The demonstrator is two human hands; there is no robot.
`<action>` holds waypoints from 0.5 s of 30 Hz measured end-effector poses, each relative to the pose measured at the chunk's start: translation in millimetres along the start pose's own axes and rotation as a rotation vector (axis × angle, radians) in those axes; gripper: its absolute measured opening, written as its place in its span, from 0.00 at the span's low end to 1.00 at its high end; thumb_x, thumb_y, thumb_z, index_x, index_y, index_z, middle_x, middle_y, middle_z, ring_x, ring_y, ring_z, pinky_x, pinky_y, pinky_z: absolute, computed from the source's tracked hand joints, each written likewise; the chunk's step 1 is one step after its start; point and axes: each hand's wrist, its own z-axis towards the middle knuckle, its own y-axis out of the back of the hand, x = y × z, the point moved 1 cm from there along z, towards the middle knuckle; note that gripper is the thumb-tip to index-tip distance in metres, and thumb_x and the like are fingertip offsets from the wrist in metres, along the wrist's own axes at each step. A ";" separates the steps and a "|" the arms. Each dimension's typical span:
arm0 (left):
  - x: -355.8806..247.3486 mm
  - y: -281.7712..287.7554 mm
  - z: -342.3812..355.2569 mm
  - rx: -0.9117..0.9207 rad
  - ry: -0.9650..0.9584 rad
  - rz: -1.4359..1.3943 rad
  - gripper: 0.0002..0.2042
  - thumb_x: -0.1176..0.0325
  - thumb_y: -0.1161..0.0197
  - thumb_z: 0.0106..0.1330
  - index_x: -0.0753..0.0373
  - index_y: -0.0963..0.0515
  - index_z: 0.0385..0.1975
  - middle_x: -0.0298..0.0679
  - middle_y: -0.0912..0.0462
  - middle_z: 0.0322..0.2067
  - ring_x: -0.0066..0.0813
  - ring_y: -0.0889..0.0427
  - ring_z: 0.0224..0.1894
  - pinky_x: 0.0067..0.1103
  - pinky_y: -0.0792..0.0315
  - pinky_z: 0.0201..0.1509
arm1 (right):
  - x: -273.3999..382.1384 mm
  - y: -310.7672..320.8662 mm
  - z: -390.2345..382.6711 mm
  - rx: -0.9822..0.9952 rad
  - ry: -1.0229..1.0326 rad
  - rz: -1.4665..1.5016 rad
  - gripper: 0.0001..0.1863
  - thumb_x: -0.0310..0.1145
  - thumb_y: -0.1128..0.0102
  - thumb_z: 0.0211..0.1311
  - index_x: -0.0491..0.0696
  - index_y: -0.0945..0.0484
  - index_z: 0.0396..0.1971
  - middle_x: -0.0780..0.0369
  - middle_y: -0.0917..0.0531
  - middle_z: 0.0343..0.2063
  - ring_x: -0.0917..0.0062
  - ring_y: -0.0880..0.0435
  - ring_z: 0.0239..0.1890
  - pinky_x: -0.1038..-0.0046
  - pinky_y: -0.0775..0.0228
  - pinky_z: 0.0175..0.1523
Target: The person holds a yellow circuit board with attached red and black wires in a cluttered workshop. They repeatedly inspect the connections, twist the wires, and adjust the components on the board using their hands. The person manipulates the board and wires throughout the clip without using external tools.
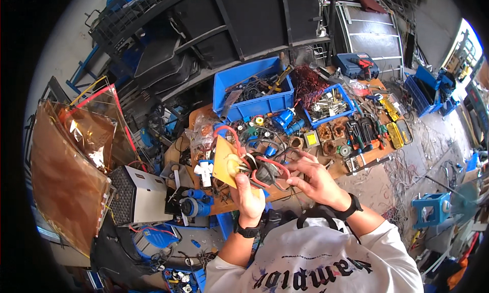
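A flat yellow panel [223,164] with a pale round fitting [234,164] on it is raised in front of me, tilted, above the workbench. My left hand [249,201] grips its lower edge, the thumb up along the wires. Thick red cable [277,165] and black wires loop out of the fitting to the right. The thumb and fingers of my right hand [317,182] are closed on the red cable at its right-hand bend. Part of the wiring behind the fingers is hidden, and a dark part between the hands is too jumbled to make out.
Behind my hands, the wooden workbench [379,154] carries a large blue crate [254,107] of tools, a blue tray [330,106] of metal pieces, blue plugs and hand tools. A drill lies on a blue case [351,64]. Copper-coloured sheets [63,176] stand left; a blue stool [430,206] stands right.
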 end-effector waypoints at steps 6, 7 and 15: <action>-1.9 -0.9 -2.1 0.018 -0.051 -0.042 0.32 0.52 0.48 0.70 0.68 0.47 0.65 0.43 0.38 0.62 0.34 0.32 0.59 0.30 0.36 0.62 | -9.4 -3.0 -4.2 0.105 0.129 0.014 0.15 0.42 0.35 0.56 0.51 0.19 0.40 0.65 0.19 0.32 0.71 0.23 0.44 0.53 0.55 0.69; -0.6 0.6 -2.3 0.015 -0.045 -0.047 0.32 0.53 0.48 0.70 0.68 0.47 0.65 0.43 0.38 0.62 0.34 0.32 0.59 0.30 0.36 0.62 | -12.0 -4.0 -5.7 0.078 0.131 -0.014 0.15 0.42 0.35 0.55 0.52 0.19 0.40 0.66 0.18 0.32 0.71 0.23 0.44 0.53 0.54 0.69; -3.2 -4.3 -5.6 0.056 -0.121 0.133 0.37 0.45 0.51 0.69 0.67 0.51 0.68 0.45 0.42 0.65 0.37 0.35 0.63 0.33 0.40 0.66 | -9.5 -9.2 -11.8 -0.016 0.211 -0.113 0.07 0.38 0.35 0.55 0.53 0.17 0.31 0.70 0.18 0.28 0.76 0.24 0.42 0.56 0.49 0.66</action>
